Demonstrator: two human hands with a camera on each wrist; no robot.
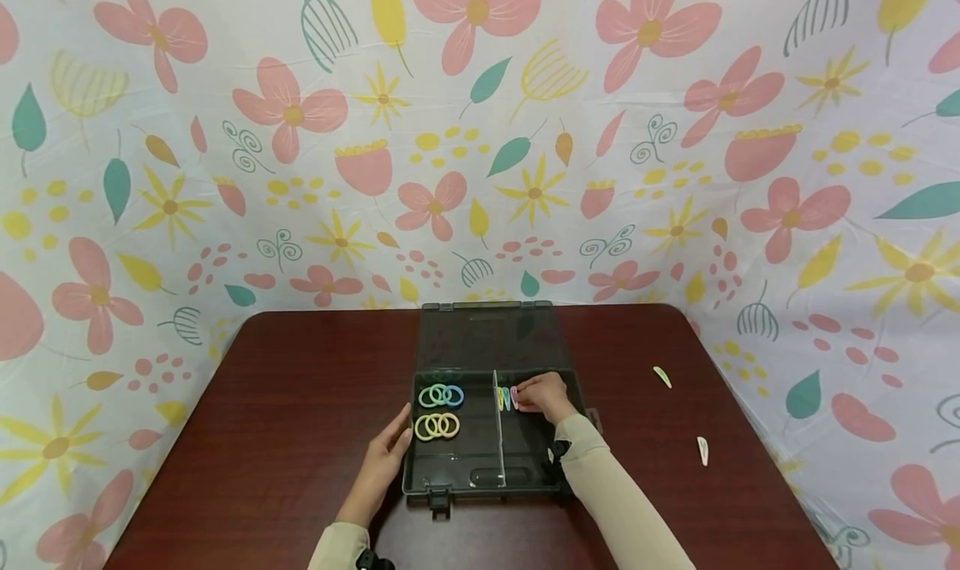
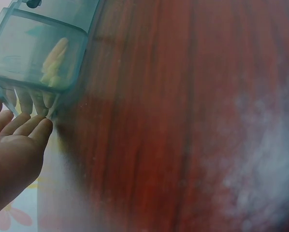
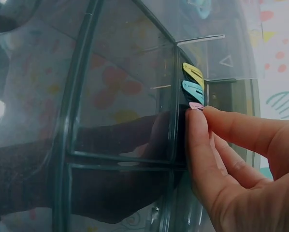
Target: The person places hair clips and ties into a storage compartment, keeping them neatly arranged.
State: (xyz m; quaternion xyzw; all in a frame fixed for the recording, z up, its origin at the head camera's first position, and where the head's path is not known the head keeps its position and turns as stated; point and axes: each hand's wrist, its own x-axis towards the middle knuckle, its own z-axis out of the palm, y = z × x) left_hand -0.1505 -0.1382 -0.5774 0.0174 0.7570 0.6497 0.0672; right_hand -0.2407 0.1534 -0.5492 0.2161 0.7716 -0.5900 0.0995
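Note:
A dark see-through plastic box (image 1: 457, 468) lies with its lid laid back, split by an upright divider (image 1: 498, 449). My left hand (image 1: 381, 468) rests against the box's left side, fingers extended. In the right compartment my right hand (image 1: 546, 395) pinches a pink hair clip (image 3: 196, 105) between thumb and fingertips. Beside it, in a row along the divider, are a blue hair clip (image 3: 193, 90) and a yellow hair clip (image 3: 194, 73). The left compartment holds green and blue rings (image 1: 441, 396) above a row of yellowish and peach rings (image 1: 437, 426).
On the dark red wooden table (image 1: 315, 387), a yellow-green hair clip (image 1: 662, 377) and a whitish hair clip (image 1: 702, 451) lie right of the box. The box's lid (image 1: 487, 337) leans toward the back edge. A flowered cloth (image 1: 480, 137) hangs behind and around the table.

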